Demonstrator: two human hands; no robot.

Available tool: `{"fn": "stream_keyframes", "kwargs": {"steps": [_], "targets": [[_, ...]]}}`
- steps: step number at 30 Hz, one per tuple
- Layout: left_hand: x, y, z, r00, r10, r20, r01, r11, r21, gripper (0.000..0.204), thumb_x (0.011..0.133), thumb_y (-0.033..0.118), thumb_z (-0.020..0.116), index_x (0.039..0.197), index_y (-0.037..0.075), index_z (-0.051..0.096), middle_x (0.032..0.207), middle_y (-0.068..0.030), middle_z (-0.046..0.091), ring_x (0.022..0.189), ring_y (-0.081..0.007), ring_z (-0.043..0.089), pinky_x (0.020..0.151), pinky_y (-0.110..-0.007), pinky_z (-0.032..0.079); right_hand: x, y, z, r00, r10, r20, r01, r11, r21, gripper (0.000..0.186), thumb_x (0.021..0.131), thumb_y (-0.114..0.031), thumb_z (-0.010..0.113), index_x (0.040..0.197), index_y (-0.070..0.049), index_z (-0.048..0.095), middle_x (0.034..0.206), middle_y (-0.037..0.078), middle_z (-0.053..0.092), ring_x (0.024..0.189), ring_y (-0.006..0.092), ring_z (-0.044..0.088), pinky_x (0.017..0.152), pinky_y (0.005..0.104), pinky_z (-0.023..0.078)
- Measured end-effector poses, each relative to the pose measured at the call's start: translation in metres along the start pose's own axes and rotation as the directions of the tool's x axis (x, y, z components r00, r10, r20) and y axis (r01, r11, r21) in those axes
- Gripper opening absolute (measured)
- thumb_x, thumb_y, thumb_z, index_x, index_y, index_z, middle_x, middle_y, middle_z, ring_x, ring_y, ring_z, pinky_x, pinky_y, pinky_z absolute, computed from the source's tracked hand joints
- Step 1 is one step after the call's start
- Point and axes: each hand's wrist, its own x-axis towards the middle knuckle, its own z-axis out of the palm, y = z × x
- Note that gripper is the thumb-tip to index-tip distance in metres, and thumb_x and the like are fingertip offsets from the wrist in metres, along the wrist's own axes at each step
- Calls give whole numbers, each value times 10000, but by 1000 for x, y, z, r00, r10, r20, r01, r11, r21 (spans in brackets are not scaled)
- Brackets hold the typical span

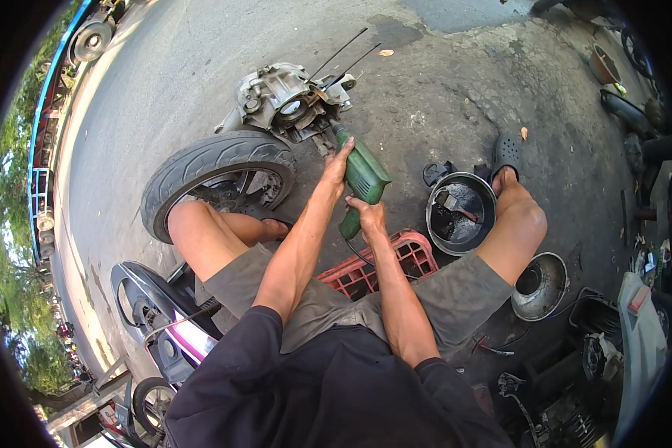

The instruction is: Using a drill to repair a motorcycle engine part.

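Both of my hands are closed on a green power drill point(367, 173). My left hand point(339, 164) grips the side of its body near the front. Around the rear handle wraps my right hand point(369, 216). The drill's nose points away from me at a grey metal engine point(270, 91) on the ground, which has a round bore and two long studs sticking up. Whether the bit touches the metal cannot be made out. A black cord runs down from the handle.
Beside my left leg lies a motorcycle wheel point(224, 153). A red plastic crate point(342, 281) is beneath me. Near my right foot stands a metal basin point(461, 245) with dark contents; a smaller bowl point(558, 278) sits behind it. Motorcycle parts point(143, 295) lie at left.
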Motion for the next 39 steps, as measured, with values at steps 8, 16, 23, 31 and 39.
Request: {"fn": "stream_keyframes", "kwargs": {"steps": [8,16,23,31,39], "targets": [[-1,29,-26,999,-36,-41,51,882,469,1030,764,653,682,1371,-124,382,1318,-264,507,1244,-371,481,995,-486,406,12,3,6,999,10,-43,-14,995,-96,154,712,-92,740,799,14,673,716,78,661,650,171,620,613,328,467],[-69,138,-38,984,67,168,-179,501,847,620,877,492,652,1212,-27,598,1146,-157,637,1090,-230,569,960,-339,414,26,8,10,999,-36,-12,33,985,-167,154,728,-44,718,855,12,652,770,71,653,678,172,617,638,321,475],[-124,184,-55,947,112,301,-320,234,918,534,877,410,678,1223,14,586,1116,-128,648,1039,-215,599,926,-336,448,31,3,13,997,-71,7,71,972,-222,154,730,-72,727,845,8,662,752,70,657,660,172,621,620,327,474],[-125,162,-55,864,-77,498,-484,148,862,655,838,450,697,1280,-9,544,1189,-196,618,1093,-290,589,940,-382,458,22,-7,10,992,-124,-1,105,850,-516,257,707,-192,760,811,31,687,731,153,691,684,250,669,651,393,491],[-124,126,-35,953,45,301,-302,268,915,921,797,587,688,1425,2,353,1251,-272,558,1201,-367,543,986,-421,436,-13,5,17,939,-344,1,236,641,-730,270,711,-183,743,811,57,668,779,272,658,788,428,663,700,472,495]]}}
